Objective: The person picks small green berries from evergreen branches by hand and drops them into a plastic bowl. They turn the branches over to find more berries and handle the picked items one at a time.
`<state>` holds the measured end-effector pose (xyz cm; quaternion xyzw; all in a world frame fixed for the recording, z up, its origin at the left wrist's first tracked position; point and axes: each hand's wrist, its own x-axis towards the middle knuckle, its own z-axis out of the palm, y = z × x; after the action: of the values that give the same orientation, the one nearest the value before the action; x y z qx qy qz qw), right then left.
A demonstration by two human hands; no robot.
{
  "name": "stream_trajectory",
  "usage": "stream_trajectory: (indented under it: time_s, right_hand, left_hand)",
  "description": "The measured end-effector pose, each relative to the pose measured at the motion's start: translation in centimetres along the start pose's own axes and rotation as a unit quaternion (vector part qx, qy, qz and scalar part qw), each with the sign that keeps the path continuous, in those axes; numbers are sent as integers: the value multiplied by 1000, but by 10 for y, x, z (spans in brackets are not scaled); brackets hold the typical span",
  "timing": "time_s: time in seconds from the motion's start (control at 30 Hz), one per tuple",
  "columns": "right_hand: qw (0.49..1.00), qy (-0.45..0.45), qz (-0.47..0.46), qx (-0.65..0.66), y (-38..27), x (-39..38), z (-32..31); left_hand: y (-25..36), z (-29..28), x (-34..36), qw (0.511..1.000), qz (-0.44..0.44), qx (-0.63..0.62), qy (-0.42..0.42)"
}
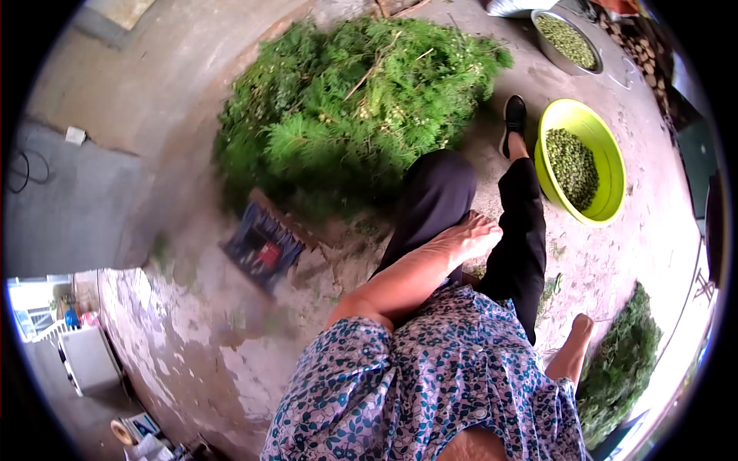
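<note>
From the head camera, we see the left hand (478, 232) near the bent left knee (440, 180), over the dark pants (524, 223). Its fingers look curled in, but we cannot tell how tightly, or if it has hold of anything. Maybe it is there because the leg makes a good rest.

The right hand (582, 326) is low on the right, just beside a small pile of green twigs (626, 349). Its fingers look bent, but we cannot tell what, if anything, is in them.

The big heap of leafy branches (346, 115) is on the floor (600, 265), past the left knee. We think it sits there to be easy to reach.

The yellow-green tub (607, 150) is to the right of the right leg. Its high sides probably stop the green berries (570, 169) from rolling away. A metal bowl (570, 68) beyond it has more berries.
</note>
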<state>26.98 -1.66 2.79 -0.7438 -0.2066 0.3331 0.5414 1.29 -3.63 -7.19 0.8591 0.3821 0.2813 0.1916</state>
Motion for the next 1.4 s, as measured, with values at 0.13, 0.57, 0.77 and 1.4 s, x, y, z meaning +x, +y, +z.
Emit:
stream_trajectory:
  time_s: [0.13, 0.57, 0.77, 1.4]
  right_hand:
    - [978, 13, 60, 199, -45, 0, 41]
    - [640, -682, -352, -36, -61, -257, 203]
    - [922, -213, -39, 322, -51, 96, 32]
    - [629, -613, -466, 107, -115, -238, 150]
  left_hand:
    - [34, -66, 15, 989, 5, 53, -138]
    - [42, -27, 6, 983, -60, 57, -164]
    - [42, -16, 20, 984, -54, 65, -157]
    - [86, -98, 57, 969, -9, -80, -234]
